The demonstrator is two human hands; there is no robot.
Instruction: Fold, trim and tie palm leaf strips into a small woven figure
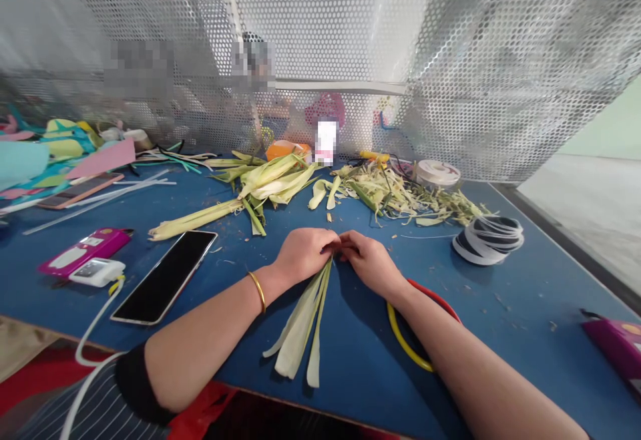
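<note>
Long pale green strips of corn husk hang from my left hand, fanning out toward the table's near edge. Its fingers are closed on their narrow gathered end. Against those fingertips, my right hand meets it with thumb and fingers pinched together; what lies in that pinch is hidden. A red and yellow ring rests on the table, partly under my right forearm. Farther forward are a bundle of corn husks and a heap of shredded husk.
On the blue table lie a phone and a magenta device to the left. A black-and-white coil and a white spool sit at right. Perforated metal panels bound the back. Coloured sheets pile up far left.
</note>
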